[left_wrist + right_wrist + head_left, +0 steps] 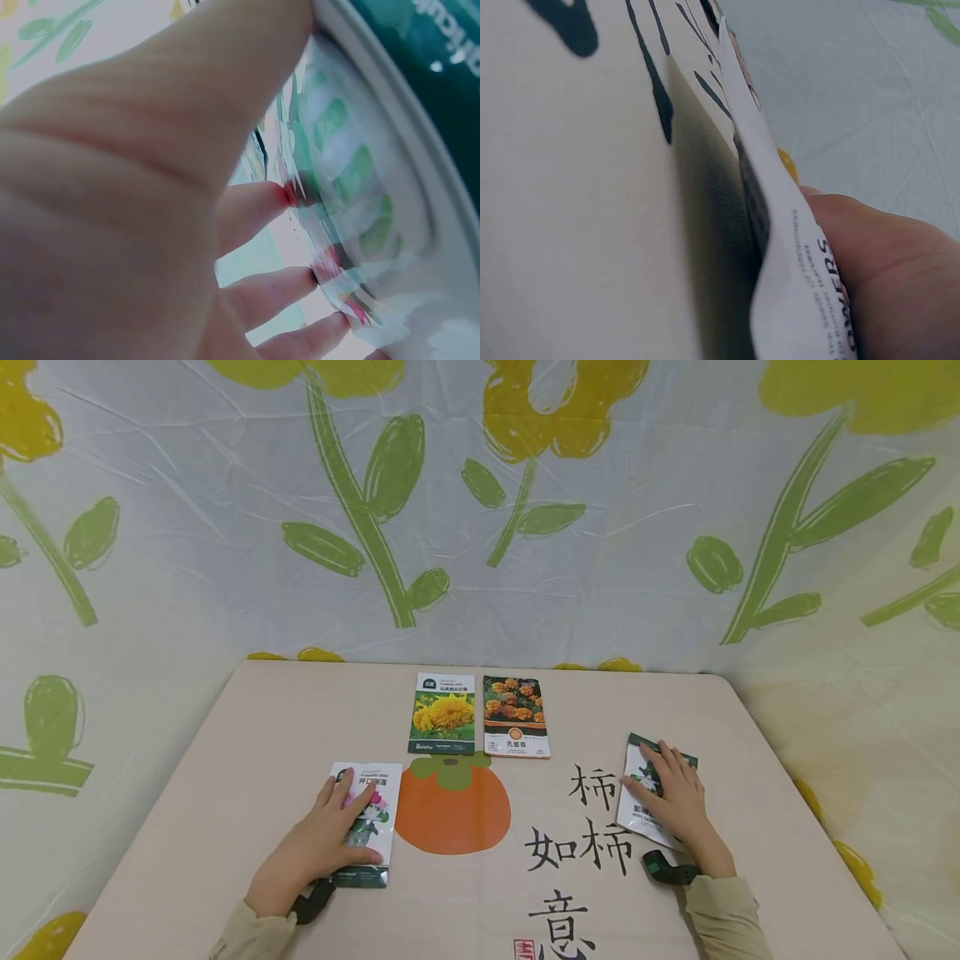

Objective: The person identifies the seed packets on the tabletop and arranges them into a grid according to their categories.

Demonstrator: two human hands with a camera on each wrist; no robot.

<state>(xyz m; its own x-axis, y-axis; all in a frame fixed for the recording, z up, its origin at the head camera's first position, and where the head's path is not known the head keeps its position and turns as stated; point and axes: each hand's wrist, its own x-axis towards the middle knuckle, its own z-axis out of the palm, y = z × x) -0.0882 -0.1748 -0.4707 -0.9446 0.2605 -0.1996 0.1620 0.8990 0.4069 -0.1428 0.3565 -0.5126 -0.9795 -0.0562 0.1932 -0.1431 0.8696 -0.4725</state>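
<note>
In the head view my left hand (325, 835) rests on a white seed packet (381, 827) with pink flowers and a dark green lower band. Its fingers are spread over the packet's face, and the left wrist view shows fingertips touching the glossy surface (352, 180). On the right, my right hand (677, 797) lies over a tilted white and dark green seed packet (633, 810), partly covering its picture. The right wrist view shows the thumb (900, 262) against this packet's printed face; its near edge stands off the tabletop above a shadow.
Toward the back of the table (300, 710) lie a yellow-flower seed packet (444, 714) and an orange-marigold seed packet (517, 717), side by side. The cloth bears a printed persimmon (453, 810) and black characters (561, 918). A flower-patterned curtain (480, 602) hangs behind.
</note>
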